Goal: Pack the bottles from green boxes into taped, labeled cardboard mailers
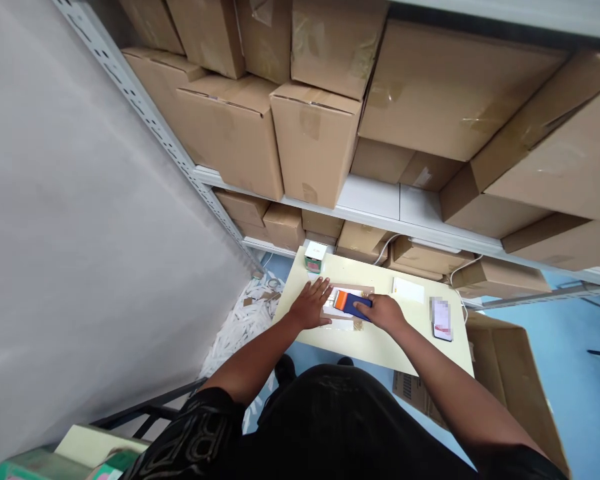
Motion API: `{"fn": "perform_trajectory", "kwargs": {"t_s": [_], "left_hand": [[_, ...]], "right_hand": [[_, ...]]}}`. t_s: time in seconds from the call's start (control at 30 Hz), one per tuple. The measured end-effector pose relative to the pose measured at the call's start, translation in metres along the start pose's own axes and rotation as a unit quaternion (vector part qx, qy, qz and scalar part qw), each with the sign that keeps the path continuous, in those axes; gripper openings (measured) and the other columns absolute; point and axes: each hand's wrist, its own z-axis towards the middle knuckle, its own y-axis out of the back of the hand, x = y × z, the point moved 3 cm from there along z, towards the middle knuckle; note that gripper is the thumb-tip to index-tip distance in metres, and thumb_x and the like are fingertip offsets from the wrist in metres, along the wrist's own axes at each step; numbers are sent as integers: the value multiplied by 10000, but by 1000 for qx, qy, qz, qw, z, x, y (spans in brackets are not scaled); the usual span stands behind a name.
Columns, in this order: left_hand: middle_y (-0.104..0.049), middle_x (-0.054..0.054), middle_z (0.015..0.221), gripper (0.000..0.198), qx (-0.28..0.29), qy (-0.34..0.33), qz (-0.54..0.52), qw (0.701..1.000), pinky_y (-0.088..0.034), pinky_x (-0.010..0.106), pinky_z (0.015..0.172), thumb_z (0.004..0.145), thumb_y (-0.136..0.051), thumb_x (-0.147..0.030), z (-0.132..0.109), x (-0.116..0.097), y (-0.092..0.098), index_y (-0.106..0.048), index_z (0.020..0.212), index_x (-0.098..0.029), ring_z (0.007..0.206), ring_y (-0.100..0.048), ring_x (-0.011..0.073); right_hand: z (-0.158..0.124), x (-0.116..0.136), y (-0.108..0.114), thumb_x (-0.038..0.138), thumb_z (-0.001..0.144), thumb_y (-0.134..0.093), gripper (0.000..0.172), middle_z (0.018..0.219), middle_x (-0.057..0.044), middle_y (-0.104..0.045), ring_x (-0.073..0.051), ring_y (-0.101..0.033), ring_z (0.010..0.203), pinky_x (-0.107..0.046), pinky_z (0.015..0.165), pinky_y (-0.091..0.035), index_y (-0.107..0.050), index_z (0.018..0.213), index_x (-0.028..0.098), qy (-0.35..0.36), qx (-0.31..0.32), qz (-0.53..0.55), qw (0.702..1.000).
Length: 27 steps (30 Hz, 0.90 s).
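On the pale yellow table lies a flat cardboard piece (pixel 365 289) with white paper (pixel 341 325) on it. My left hand (pixel 310 305) rests flat at its left side, fingers apart. My right hand (pixel 386 312) is closed round the dark blue handle of a scraper-like tool (pixel 353 304) with an orange end. The orange end points left and lies over the paper; what is under it is hidden. Behind my left hand stands a small white and green box (pixel 315 257).
A phone (pixel 441 319) and a white card or pad (pixel 409 290) lie on the table's (pixel 380 347) right part. Shelves with many cardboard boxes (pixel 315 140) rise behind it. White paper strips (pixel 240 327) cover the floor at left; an open carton (pixel 510 373) stands at right.
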Motion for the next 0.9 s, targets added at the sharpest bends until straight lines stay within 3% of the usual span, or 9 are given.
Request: {"fn": "perform_trajectory", "kwargs": {"t_s": [0.23, 0.33, 0.43, 0.57, 0.63, 0.7, 0.83, 0.9], "left_hand": [[-136, 184, 1717, 1118, 13, -15, -4, 1000, -131, 551, 1253, 781, -703, -694, 19, 8, 2, -229, 1645, -165, 1590, -92, 394], [-158, 188, 1713, 1128, 16, -21, -8, 1000, -152, 538, 1254, 766, -719, -690, 23, 9, 2, -250, 1639, -153, 1586, -117, 396], [-171, 175, 1713, 1114, 23, -21, -13, 999, -158, 518, 1259, 763, -731, -671, 26, 10, 6, -263, 1638, -166, 1584, -139, 389], [-181, 176, 1710, 1112, 22, -32, -18, 999, -159, 499, 1263, 761, -737, -665, 28, 10, 11, -271, 1636, -162, 1580, -161, 383], [-192, 181, 1707, 1115, 18, -36, -18, 999, -148, 495, 1268, 761, -736, -669, 29, 9, 10, -274, 1634, -150, 1582, -156, 382], [-188, 181, 1708, 1119, 18, -34, -16, 999, -143, 496, 1271, 762, -731, -677, 30, 8, 6, -272, 1633, -145, 1585, -138, 382], [-134, 161, 1723, 1128, 25, -27, -13, 999, -151, 489, 1272, 770, -702, -710, 31, 12, -1, -241, 1643, -164, 1593, -99, 371], [-118, 157, 1726, 1141, 28, -28, -13, 999, -152, 482, 1274, 766, -699, -722, 30, 15, -3, -234, 1645, -164, 1594, -94, 369]], "right_hand": [[20, -8, 14, 730, 897, -538, 580, 1001, -97, -789, -253, -713, 918, -284, 685, -437, -779, 1115, 249, -7, 6, 47, 999], [24, -29, 21, 729, 887, -543, 570, 913, -86, -783, -232, -701, 842, -275, 658, -409, -793, 1028, 235, -7, 10, 70, 997], [20, -78, 32, 753, 875, -525, 603, 759, -78, -742, -214, -666, 728, -274, 617, -373, -758, 786, 204, -40, 9, 73, 997], [3, -167, 40, 767, 828, -565, 583, 681, -50, -711, -216, -643, 677, -276, 607, -361, -717, 713, 216, -90, 20, 103, 990], [-4, -198, 35, 762, 819, -575, 574, 685, -50, -715, -221, -651, 683, -277, 621, -375, -714, 714, 215, -98, 31, 133, 986], [-2, -211, 21, 762, 808, -585, 578, 674, -60, -710, -228, -655, 679, -281, 623, -383, -708, 702, 207, -96, 45, 142, 984], [25, -196, -21, 759, 803, -590, 595, 689, -84, -717, -229, -658, 667, -294, 627, -411, -696, 671, 189, -114, 90, 162, 976], [38, -184, -43, 747, 802, -605, 586, 716, -85, -733, -223, -666, 666, -295, 635, -441, -700, 683, 181, -140, 125, 226, 956]]}}
